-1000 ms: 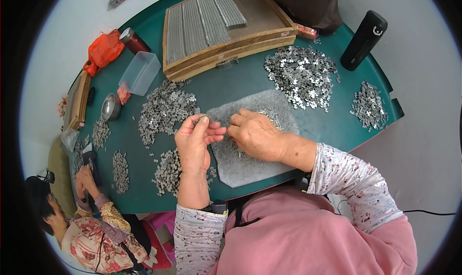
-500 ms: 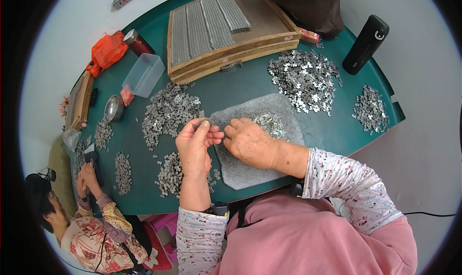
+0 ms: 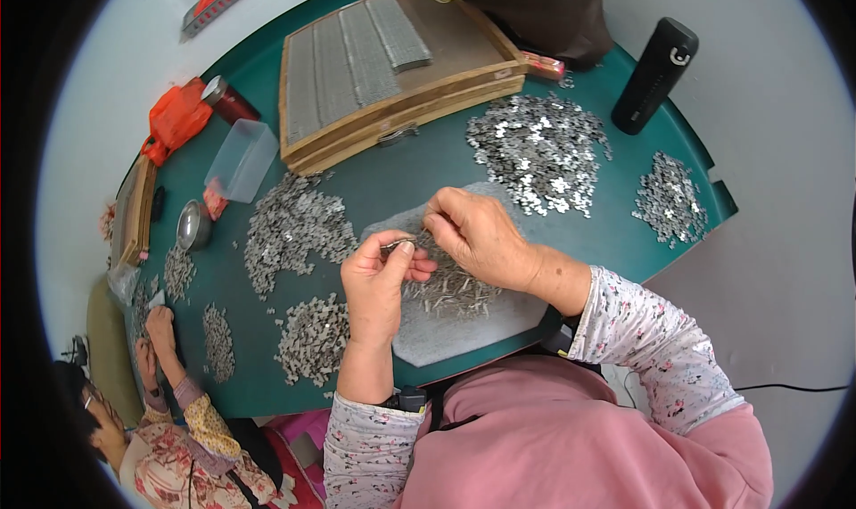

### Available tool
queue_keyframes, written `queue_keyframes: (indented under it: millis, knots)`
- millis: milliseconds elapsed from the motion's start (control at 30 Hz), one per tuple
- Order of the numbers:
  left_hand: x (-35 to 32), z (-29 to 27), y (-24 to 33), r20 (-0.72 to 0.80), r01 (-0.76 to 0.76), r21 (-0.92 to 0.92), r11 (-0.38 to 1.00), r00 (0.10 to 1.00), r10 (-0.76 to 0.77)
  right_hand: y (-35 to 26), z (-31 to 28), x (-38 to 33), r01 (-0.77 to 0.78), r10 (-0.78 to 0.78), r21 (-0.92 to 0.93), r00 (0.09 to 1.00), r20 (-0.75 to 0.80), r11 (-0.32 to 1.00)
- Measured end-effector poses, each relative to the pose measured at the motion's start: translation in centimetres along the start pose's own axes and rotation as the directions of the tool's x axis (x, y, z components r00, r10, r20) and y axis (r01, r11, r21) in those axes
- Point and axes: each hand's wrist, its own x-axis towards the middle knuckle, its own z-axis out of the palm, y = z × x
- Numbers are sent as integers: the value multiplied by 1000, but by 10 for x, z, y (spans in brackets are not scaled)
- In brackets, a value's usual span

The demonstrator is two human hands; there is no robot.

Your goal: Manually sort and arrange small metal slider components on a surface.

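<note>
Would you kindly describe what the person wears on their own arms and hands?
Both hands are bare: no gloves, rings or watch show on the left hand or right hand. The sleeves are light grey-white with a small pink and dark floral print, pushed up so both forearms are bare. Over them is a pink sleeveless vest.
</note>
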Motion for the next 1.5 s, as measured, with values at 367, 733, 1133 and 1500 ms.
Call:
queue_keyframes:
  millis: [367,733,1133,1500]
  knots:
    - [11,42,-5,78,20,67,998,997,-25,22,-27,-8,-44,45,95,999,-10,995]
    - [13,58,-7,105,-111,251,962,991,87,26,-41,-10,186,-183,-138,983,31,973]
    - [6,43,-8,130,-18,243,970,991,-14,5,-37,-20,210,-182,-317,976,116,925]
    - [13,8,2,164,325,-155,933,940,-300,-6,-26,-12,403,-380,-296,915,132,866]
